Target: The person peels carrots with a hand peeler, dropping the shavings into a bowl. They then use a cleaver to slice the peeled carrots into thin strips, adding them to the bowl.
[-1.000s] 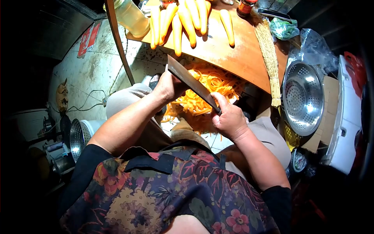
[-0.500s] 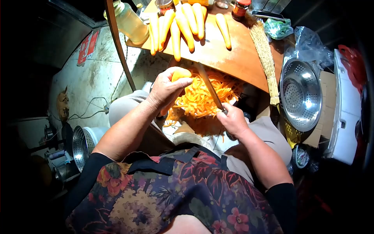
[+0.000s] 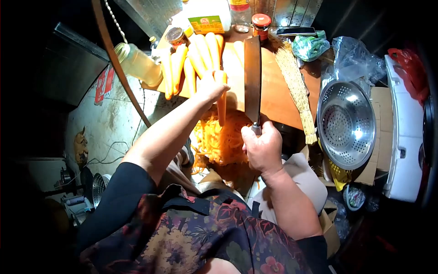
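Now L hand (image 3: 211, 87) is wrapped round a carrot (image 3: 221, 106) at the board's (image 3: 279, 98) near edge, R hand (image 3: 262, 147) fisted on the cleaver (image 3: 252, 68) handle. Carrot's stiff, prob slick: grip thick end.

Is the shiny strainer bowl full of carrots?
No, the strainer bowl shows only bare metal inside; the whole carrots lie on the wooden board.

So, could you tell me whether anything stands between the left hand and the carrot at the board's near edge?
Nothing visible does: the left hand is right on the carrot and seems to grip it. The cleaver in the right hand stretches over the board just to the carrot's right, beside it, not across it.
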`<action>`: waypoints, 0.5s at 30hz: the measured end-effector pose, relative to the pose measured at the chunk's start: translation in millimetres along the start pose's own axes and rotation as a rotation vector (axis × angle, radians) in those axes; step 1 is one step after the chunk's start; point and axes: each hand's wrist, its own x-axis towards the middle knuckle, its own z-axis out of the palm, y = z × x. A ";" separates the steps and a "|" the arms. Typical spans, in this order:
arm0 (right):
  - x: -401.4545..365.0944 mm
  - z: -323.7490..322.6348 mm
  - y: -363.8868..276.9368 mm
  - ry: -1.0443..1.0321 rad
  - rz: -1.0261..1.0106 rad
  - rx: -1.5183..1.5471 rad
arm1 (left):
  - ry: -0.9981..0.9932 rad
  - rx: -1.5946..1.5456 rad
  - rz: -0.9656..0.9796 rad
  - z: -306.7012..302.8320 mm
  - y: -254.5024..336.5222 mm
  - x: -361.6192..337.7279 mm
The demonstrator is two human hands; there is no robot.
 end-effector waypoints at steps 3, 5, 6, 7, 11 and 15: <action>3.4 -9.3 10.3 0.067 -0.303 -0.231 | 0.133 0.154 0.190 25.3 -1.3 42.3; 0.9 -16.7 0.1 0.027 -0.065 -0.037 | 0.149 0.314 0.328 34.0 11.5 59.0; 0.4 -17.5 -2.5 0.016 0.096 0.115 | 0.146 0.314 0.335 38.8 15.6 67.9; 0.6 -19.6 -7.8 0.013 0.122 0.191 | 0.168 0.421 0.350 42.6 19.4 76.7; 0.4 -24.6 -11.9 0.005 0.162 0.272 | 0.204 0.602 0.311 51.9 34.9 102.7; -1.3 -28.9 -7.5 -0.041 0.161 0.193 | 0.096 0.786 0.250 42.8 71.2 94.4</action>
